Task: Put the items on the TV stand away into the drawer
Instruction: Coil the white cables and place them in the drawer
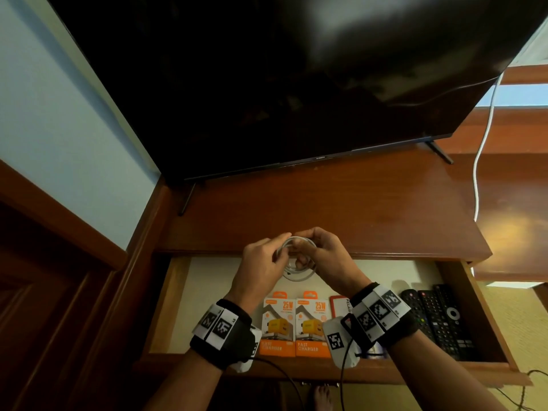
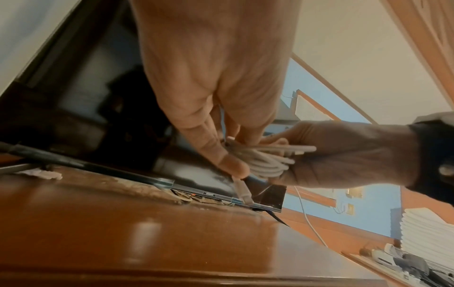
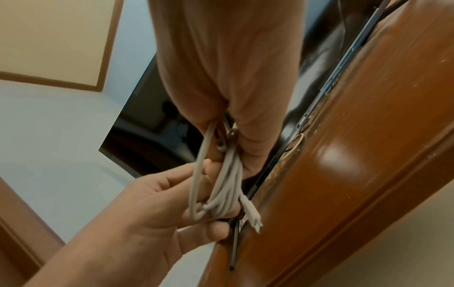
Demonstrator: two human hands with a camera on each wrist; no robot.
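A coiled white cable (image 1: pixel 299 276) is held in both hands above the open drawer's (image 1: pixel 166 307) back, at the front edge of the TV stand (image 1: pixel 326 209). My left hand (image 1: pixel 274 249) pinches the coil from the left. My right hand (image 1: pixel 310 252) grips it from the right. In the left wrist view the left hand's fingers (image 2: pixel 230 165) touch the cable (image 2: pixel 265 161) beside the right hand (image 2: pixel 343 155), and one plug (image 2: pixel 242 191) hangs down. In the right wrist view the cable's loops (image 3: pixel 221 186) run through the right hand's fist (image 3: pixel 240 136), with a plug (image 3: pixel 253 217) dangling.
Two orange charger boxes (image 1: pixel 278 327) (image 1: pixel 313 327) lie side by side in the drawer. A red-edged item (image 1: pixel 338 304) and several black remotes (image 1: pixel 444 321) lie to their right. A black TV (image 1: pixel 267 84) stands on the stand. Another white cord (image 1: pixel 480 161) hangs at right.
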